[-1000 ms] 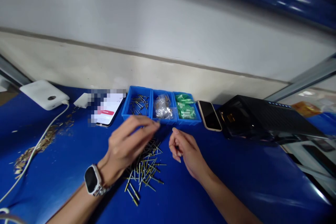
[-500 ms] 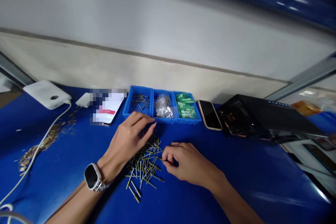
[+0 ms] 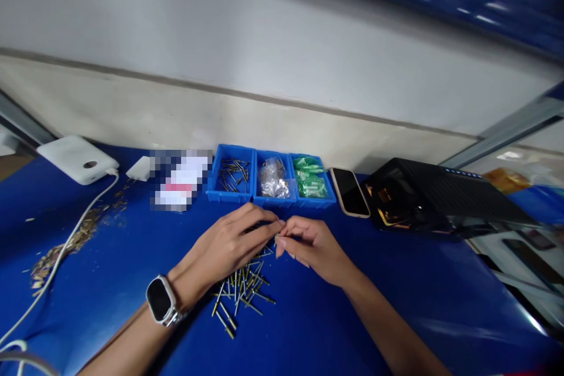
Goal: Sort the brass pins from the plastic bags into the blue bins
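Observation:
My left hand (image 3: 235, 244), with a watch (image 3: 161, 299) on its wrist, reaches over a pile of blind rivets (image 3: 244, 288) and covers part of it. Its fingertips are drawn together and meet those of my right hand (image 3: 314, 247) just right of the pile. The right thumb and forefinger are closed in a pinch. A tiny piece shows at the fingertips, too small to name. Behind the hands stand three joined blue bins: the left bin (image 3: 212, 185) has loose rivets, the middle bin (image 3: 273, 202) clear bags, the right bin (image 3: 317, 202) green packets.
To the right lie a phone (image 3: 351, 192) and a black box-like device (image 3: 440, 194). Left of the bins are a second phone (image 3: 187, 182), partly blurred, a white adapter (image 3: 140, 168) and a white power bank (image 3: 78, 158) with a cable (image 3: 81, 223). Small debris (image 3: 73, 241) lies beneath the cable.
My right hand has moved up and left to my left hand. My left hand has shifted slightly right and down, and the fingertips now meet.

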A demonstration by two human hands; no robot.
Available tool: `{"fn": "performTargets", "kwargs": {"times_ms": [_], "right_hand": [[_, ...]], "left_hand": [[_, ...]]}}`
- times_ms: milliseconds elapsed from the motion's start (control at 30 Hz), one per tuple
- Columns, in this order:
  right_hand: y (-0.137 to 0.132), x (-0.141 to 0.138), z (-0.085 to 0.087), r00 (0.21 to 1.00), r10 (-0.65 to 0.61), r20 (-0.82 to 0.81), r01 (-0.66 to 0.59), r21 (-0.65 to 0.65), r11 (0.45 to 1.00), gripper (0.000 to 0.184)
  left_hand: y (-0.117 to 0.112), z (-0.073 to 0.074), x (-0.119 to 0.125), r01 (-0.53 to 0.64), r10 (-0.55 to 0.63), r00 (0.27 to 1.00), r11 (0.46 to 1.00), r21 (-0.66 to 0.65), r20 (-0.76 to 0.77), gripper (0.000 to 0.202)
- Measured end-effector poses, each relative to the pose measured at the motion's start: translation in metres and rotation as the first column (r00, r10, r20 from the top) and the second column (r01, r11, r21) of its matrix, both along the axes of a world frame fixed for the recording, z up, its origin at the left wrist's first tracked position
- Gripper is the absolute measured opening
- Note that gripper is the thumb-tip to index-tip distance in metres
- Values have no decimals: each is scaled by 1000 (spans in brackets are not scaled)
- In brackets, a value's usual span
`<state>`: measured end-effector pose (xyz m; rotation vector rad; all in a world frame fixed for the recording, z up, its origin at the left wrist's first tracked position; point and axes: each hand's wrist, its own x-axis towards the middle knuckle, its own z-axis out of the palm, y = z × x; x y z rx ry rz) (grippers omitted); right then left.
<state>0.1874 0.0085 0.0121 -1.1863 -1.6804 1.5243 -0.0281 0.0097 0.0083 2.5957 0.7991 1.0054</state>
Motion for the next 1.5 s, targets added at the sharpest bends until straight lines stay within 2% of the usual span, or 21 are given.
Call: {"fn": "performTargets", "kwargs": {"times_ms": [167,233,333,367,433,500,567,600,667,733,800,933,1000,1100,1167,1233,1267,1300,1367,1433,1500], "right_hand": [[-7,-2,4,999,42,-11,-42,5,999,15],[-10,-2,6,999,1,44,-7,129,992,20],[-15,-2,7,985,-106,135,47,383,923,18],[-15,-2,7,980,-124,155,45,432,901,18],[-14,-2,5,979,-132,158,51,434,900,24],[-10,-1,2,988,-137,66,113,289,951,32],[-4,-1,-3,982,-153,-112,154,-3,988,32],[-1,-1,-5,964,-167,-209,134,-162,978,31],[3,-1,-11,912,-195,-362,38,-398,916,27],[3,-4,-14,878,-232,-419,-10,-501,865,24],[1,-7,-14,885,-247,-394,16,-505,863,27],[-6,-9,-8,924,-215,-315,108,-324,940,42],[-7,-8,-4,943,-198,-267,149,-192,970,46],[-8,-6,-1,986,-159,-44,162,73,984,42],[-9,-6,-2,976,-142,167,92,279,956,27],[-10,-7,-4,924,-134,358,-42,445,894,7],[-10,-8,-6,891,-130,436,-117,494,862,14],[-10,-8,-7,857,-124,500,-181,518,836,19],[-9,-8,-10,806,-112,581,-267,526,807,15],[-8,-8,-12,773,-112,625,-309,524,794,5],[-7,-7,-13,758,-115,642,-332,531,780,9]], "left_hand": [[1,0,-1,-2,2,1000,1000,5,17,15],[2,0,-1,-2,2,1000,999,-33,24,13],[2,-1,1,-3,6,1000,995,-101,25,11],[2,-2,3,1,2,1000,993,-115,24,12],[1,-3,5,13,-8,999,991,-132,36,12],[-1,-2,7,14,-4,997,992,-128,76,10],[-2,-1,8,0,12,992,996,-92,126,18],[-3,0,8,-7,15,989,998,-61,144,23],[-4,1,8,-10,10,990,1000,-3,143,31],[-5,1,8,0,-2,995,1000,28,101,27],[-6,1,7,4,-6,998,999,32,63,21],[-5,2,0,-37,26,992,995,93,123,21],[0,3,-5,-178,144,968,971,157,206,27],[16,3,-13,-475,422,864,864,168,276,32],[26,2,-17,-542,509,834,829,138,214,34],[30,1,-18,-522,504,850,845,114,153,30],[29,1,-19,-498,484,864,861,105,138,26],[27,2,-18,-472,460,879,876,94,128,22],[21,3,-16,-421,411,904,904,81,114,16],[16,4,-12,-366,359,929,928,74,93,13],[12,3,-9,-311,307,949,949,51,66,13]]}}
